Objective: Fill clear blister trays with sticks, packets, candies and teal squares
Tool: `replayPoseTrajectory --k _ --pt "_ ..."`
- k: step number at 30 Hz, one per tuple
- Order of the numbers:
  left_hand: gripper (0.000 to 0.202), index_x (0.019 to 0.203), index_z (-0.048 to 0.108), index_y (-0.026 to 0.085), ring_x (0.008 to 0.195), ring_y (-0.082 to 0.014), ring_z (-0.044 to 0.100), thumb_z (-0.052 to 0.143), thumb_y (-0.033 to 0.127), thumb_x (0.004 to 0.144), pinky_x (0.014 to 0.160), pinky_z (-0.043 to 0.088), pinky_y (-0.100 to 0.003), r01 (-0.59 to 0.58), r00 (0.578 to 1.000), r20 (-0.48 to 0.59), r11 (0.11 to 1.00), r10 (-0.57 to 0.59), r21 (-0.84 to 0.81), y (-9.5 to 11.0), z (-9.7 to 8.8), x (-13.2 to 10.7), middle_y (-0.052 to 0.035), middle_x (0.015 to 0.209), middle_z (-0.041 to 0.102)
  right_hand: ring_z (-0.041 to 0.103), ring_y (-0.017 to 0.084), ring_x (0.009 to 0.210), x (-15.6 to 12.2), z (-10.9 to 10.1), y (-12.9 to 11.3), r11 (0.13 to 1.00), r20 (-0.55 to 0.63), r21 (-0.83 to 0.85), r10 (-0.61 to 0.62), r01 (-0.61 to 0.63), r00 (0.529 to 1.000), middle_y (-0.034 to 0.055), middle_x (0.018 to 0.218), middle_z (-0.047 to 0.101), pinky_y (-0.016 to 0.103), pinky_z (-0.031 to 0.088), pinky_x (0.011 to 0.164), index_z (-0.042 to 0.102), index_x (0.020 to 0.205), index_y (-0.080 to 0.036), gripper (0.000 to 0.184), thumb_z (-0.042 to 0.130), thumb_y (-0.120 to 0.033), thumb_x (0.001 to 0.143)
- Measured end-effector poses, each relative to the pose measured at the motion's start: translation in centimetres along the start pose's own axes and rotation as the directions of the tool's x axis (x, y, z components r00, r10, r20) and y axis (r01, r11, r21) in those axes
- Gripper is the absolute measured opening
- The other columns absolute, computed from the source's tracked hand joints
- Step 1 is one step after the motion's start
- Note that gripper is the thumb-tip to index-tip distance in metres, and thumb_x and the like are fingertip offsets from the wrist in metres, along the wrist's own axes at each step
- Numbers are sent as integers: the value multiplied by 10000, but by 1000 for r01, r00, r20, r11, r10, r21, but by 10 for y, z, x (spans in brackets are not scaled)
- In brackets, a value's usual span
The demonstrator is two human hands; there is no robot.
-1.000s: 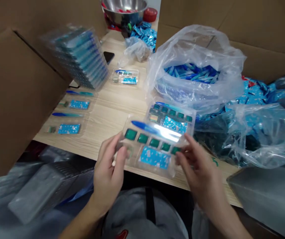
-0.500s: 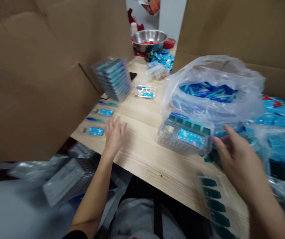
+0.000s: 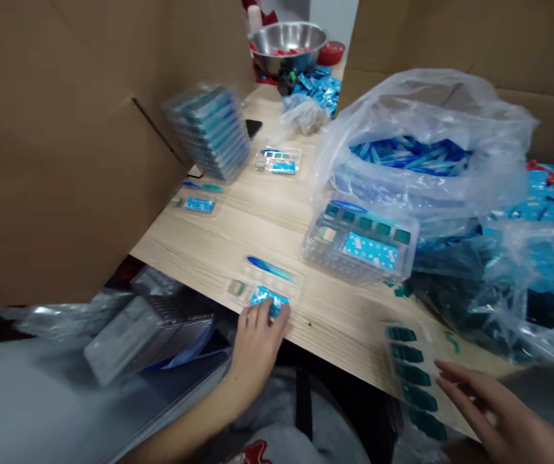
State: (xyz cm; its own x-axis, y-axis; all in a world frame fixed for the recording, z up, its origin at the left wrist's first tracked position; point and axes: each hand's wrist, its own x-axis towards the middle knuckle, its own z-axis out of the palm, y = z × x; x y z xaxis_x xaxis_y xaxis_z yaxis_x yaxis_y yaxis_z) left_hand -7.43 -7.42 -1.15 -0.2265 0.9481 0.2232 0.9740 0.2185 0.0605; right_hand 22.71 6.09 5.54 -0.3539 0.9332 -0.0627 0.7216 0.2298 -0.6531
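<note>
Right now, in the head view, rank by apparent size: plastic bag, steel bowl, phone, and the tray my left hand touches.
1. plastic bag
2. steel bowl and tray look alike; the bowl sits farther off, so unranked
3. phone

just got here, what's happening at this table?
A person works at a wooden table. Their left hand rests on a clear tray holding a blue pen and a blue packet, at the near edge. Their right hand, open, lies by a strip of green squares. A stack of filled trays sits beside a plastic bag of blue pens.
</note>
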Motion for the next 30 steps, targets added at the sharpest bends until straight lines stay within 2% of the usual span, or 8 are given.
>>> replayPoseTrajectory --k 3,8,12,15,18,22,25,30 --pt "304 1185 629 233 937 -281 598 539 262 896 820 474 -448 -104 994 24 989 107 -102 33 -6 -5 -146 1101 641 662 227 577 -14 4 -4 999 80 -33 43 -40 996 76 777 718 310 533 464 707 826 -241 423 594 -640 745" --pt "281 1148 619 137 993 -299 585 493 242 920 836 476 -462 -239 971 -94 922 221 -304 57 -19 12 -178 1116 637 656 237 765 -37 18 -15 994 86 -88 75 -67 993 81 879 668 365 556 658 624 980 -207 296 578 -467 847" --pt "261 1109 616 133 1025 -219 615 419 141 938 913 505 -391 -518 838 -147 681 526 -518 84 -18 24 -106 1081 687 625 273 999 -48 36 -18 994 67 -113 22 -15 997 110 1101 609 429 544 819 526 1116 -216 337 649 -312 816" --pt "288 1144 588 73 1091 -229 615 396 150 944 950 519 -397 -602 749 -153 566 645 -563 103 -11 22 -136 1137 678 577 324 1099 -53 50 -18 979 28 -200 -33 38 999 161 1219 541 500 525 853 524 1080 -220 293 623 -214 805" --pt "317 1188 551 60 1186 -220 571 362 121 941 1001 501 -396 -593 743 -144 544 653 -594 113 -3 18 -142 1208 650 563 348 1113 -56 58 -16 958 11 -283 -49 51 999 210 1233 514 513 527 814 530 884 -197 97 503 -120 832" --pt "311 1156 568 77 1243 -210 527 350 99 935 1049 462 -410 -595 726 -116 535 678 -600 116 7 13 -124 1232 643 569 333 1128 -55 54 -13 973 33 -223 -52 58 998 238 1238 531 489 523 820 450 737 -208 177 392 -142 891" --pt "310 1197 563 92 1212 -219 543 383 147 949 1072 426 -432 -646 691 -98 550 716 -530 118 15 10 -100 1216 651 570 307 1150 -51 42 -13 995 49 -101 -3 8 999 196 1165 604 450 513 844 405 713 -229 191 381 -184 896" --pt "281 1155 599 134 1134 -214 562 413 188 952 1082 393 -414 -660 700 -99 589 707 -466 122 20 9 -42 1185 664 558 251 1182 -41 15 -12 992 104 86 83 -92 991 89 925 675 343 488 873 380 684 -246 200 434 -281 873"
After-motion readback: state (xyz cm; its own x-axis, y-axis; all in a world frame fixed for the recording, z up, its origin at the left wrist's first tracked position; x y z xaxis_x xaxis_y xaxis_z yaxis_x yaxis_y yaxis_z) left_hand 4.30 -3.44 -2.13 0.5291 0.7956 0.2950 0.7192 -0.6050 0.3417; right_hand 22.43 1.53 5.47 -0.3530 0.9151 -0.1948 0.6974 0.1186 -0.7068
